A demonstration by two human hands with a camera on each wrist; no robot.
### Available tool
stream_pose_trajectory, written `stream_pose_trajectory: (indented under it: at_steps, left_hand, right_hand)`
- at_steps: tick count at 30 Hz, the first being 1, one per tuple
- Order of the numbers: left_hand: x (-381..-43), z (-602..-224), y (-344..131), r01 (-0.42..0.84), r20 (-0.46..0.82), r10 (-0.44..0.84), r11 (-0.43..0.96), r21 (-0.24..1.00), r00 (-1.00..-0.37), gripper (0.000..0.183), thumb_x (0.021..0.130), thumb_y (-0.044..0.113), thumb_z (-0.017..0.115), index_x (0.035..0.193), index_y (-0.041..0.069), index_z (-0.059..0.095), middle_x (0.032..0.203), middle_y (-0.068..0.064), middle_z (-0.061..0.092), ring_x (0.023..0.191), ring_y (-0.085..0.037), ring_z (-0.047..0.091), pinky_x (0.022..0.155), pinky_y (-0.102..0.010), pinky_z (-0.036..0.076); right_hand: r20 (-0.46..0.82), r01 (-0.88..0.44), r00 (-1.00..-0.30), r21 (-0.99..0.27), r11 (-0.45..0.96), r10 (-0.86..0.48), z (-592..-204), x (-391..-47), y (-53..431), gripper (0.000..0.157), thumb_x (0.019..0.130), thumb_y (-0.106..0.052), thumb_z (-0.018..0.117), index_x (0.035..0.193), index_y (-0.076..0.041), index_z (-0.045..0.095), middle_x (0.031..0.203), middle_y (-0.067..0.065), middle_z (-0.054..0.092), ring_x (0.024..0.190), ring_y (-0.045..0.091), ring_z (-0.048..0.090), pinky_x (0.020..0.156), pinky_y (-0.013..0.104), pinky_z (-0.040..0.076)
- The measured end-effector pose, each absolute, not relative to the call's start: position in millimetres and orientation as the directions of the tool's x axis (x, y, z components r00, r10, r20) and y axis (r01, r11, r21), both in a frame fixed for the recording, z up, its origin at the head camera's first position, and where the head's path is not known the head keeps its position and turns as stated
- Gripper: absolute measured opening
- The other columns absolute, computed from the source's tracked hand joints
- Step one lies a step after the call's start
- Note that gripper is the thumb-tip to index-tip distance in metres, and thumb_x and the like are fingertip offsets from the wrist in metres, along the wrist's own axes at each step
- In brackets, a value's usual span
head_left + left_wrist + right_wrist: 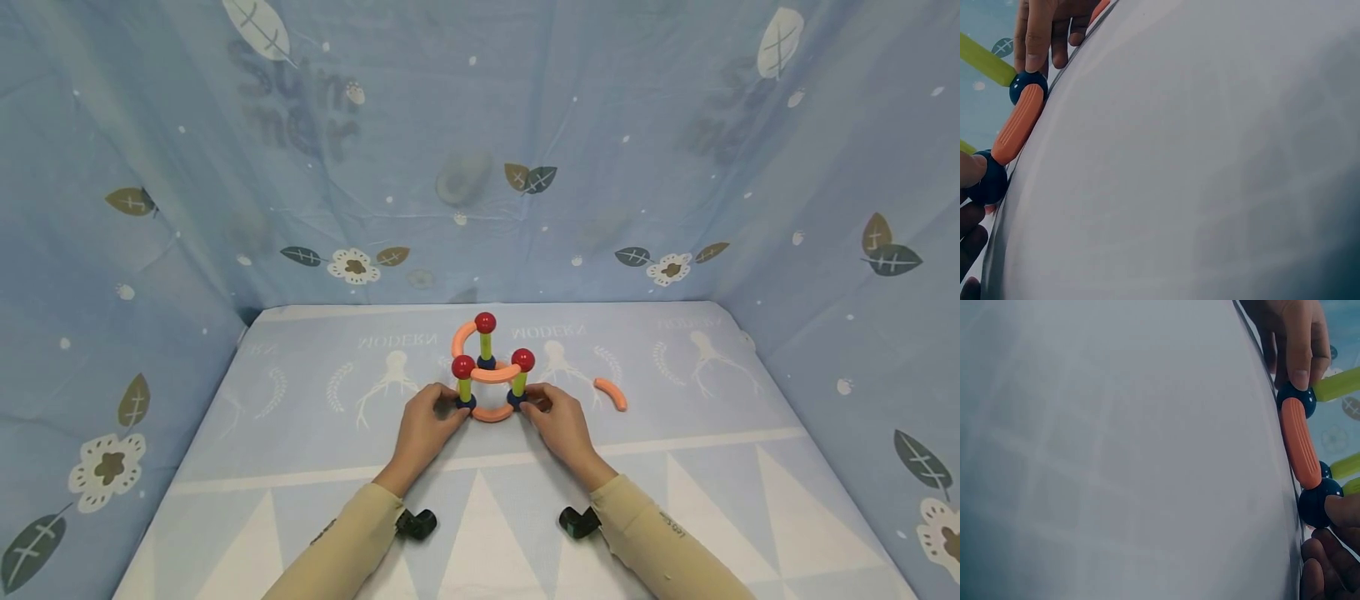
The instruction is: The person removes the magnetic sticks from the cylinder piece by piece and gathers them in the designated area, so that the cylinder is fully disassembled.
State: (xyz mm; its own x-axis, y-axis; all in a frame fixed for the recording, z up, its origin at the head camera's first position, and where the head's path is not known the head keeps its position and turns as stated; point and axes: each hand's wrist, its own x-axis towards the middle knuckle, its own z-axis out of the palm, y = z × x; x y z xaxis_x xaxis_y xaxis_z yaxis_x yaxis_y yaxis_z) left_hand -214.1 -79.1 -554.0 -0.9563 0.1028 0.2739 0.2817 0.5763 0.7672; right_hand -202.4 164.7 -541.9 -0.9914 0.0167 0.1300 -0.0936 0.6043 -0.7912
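Tan sleeves (337, 542) of soft, wrinkled cloth lie nearest in the head view, with a dark, rounded device (416, 525) beside each cuff. Beyond them, on the patterned table cloth (480, 517), stands the toy frame (487, 347), centred toward the far side. Glossy red balls (522, 360) top its three straight, yellow-green rods (466, 390); smooth orange arcs (495, 376) bow between balls. The left hand (423, 425) pinches the near left blue ball (467, 403), the right hand (558, 421) the near right blue ball (516, 400). One loose arc (611, 394) lies to the right, apart from the frame. Printed, lightly creased curtains (480, 225) rise behind.

Pale, blurred cloth fills most of the left wrist view. At its left edge, a thumb presses each shiny ball, and the lower arc (1019, 125) between them shows lengthwise grooves.

Similar pale cloth spreads across the right wrist view; along the right edge, thumbs press the same round balls at either end of the ridged arc.
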Motion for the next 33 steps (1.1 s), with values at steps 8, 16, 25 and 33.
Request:
stream_pose_trajectory:
  at_steps: [8,16,25,33]
  left_hand:
    - [-214.0,-554.9,-79.0,0.251,0.237,0.102,0.585,0.771,-0.966,0.026,0.085,0.021,0.085,0.106,0.013,0.071,0.105,0.001,0.069,0.102,-0.018,0.064,0.094,-0.039,0.052]
    - [-213.8,-552.0,-84.0,0.281,0.275,0.098,0.57,0.772,-0.956,0.034,0.087,0.023,0.082,0.115,0.01,0.069,0.111,-0.003,0.068,0.105,-0.022,0.064,0.093,-0.045,0.052]
    - [-221.7,-537.1,-101.4,0.328,0.382,-0.001,0.51,0.795,-0.924,0.027,0.093,0.021,0.075,0.116,0.009,0.068,0.112,-0.004,0.067,0.107,-0.023,0.062,0.097,-0.05,0.049]
    - [-224.8,-500.9,-105.4,0.423,0.494,-0.035,0.467,0.777,-0.869,0.023,0.094,0.016,0.073,0.116,0.009,0.069,0.113,-0.006,0.067,0.11,-0.022,0.061,0.103,-0.047,0.044]
  right_hand:
    - [0.125,-0.092,-0.992,-0.793,0.602,0.013,-543.9,-201.7,165.6,0.03,0.091,-0.015,0.078,0.12,-0.009,0.072,0.106,0.003,0.074,0.087,0.013,0.066,0.076,0.032,0.055]
    - [0.134,-0.101,-0.991,-0.797,0.595,0.01,-541.1,-199.1,168.0,0.031,0.091,-0.016,0.078,0.122,-0.012,0.071,0.104,0.002,0.072,0.086,0.012,0.065,0.075,0.032,0.055]
    - [0.217,-0.187,-0.976,-0.798,0.573,-0.017,-523.4,-196.4,169.7,0.039,0.092,-0.014,0.077,0.128,-0.01,0.065,0.107,0.001,0.071,0.093,0.015,0.067,0.079,0.032,0.057]
    - [0.286,-0.25,-0.958,-0.794,0.553,-0.022,-494.8,-194.8,171.1,0.041,0.092,-0.013,0.076,0.131,-0.007,0.062,0.115,0.006,0.07,0.095,0.018,0.067,0.08,0.039,0.058]
